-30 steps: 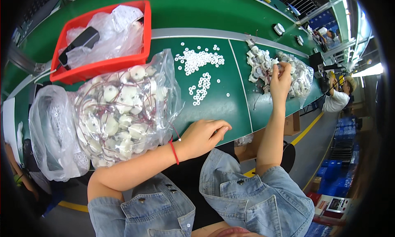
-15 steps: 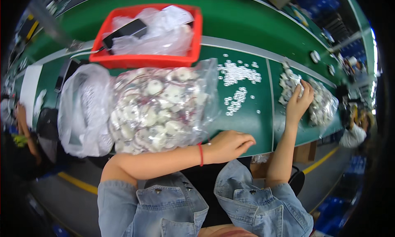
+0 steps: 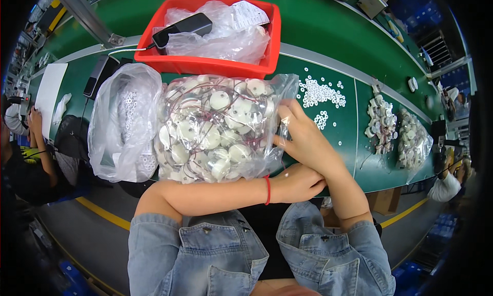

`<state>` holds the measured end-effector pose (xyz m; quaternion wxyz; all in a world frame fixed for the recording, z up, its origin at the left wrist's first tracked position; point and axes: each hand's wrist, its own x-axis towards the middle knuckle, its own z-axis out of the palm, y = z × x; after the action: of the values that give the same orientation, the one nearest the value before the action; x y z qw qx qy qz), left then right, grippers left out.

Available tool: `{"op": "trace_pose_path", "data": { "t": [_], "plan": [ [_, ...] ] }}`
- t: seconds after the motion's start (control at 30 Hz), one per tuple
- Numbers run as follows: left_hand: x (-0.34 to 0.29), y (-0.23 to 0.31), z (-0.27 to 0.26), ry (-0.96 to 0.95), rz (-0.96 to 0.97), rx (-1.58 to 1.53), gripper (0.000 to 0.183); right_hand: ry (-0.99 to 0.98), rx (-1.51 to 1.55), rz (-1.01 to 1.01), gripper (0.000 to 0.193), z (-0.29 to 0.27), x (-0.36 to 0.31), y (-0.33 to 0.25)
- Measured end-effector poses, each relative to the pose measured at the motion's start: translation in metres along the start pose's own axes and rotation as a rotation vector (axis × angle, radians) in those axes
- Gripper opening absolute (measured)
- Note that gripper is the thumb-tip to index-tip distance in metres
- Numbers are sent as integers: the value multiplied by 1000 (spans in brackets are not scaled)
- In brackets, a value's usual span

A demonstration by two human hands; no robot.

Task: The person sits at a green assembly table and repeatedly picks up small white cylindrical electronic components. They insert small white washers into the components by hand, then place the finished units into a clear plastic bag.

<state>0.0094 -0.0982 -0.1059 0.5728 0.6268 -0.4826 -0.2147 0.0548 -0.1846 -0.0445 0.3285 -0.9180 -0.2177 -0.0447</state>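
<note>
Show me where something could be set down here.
Bare green table shows between the right hand and pale line, around stray white rings; another patch lies nearside of the loose white parts. Leftward is crowded: red bin, disc bag and ring bag packed together.

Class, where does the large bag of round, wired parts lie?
In the head view, the large bag lies left of centre, just below the red bin, between the bag of white rings and the person's right hand.

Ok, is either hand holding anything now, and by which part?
Cannot be told: the right hand is at the right edge of the large clear bag of white parts, its grip unclear; the left hand is curled, its palm hidden.
</note>
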Motion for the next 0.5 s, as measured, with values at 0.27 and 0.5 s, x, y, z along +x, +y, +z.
{"op": "trace_pose_path", "data": {
  "t": [0.27,0.5],
  "plan": [
    [-3,4,-5,-77,-95,-34,19,173,493,167,41,-17,-26,13],
    [1,11,-8,40,-66,-113,18,439,1036,258,46,-32,-67,28]
  ]
}}
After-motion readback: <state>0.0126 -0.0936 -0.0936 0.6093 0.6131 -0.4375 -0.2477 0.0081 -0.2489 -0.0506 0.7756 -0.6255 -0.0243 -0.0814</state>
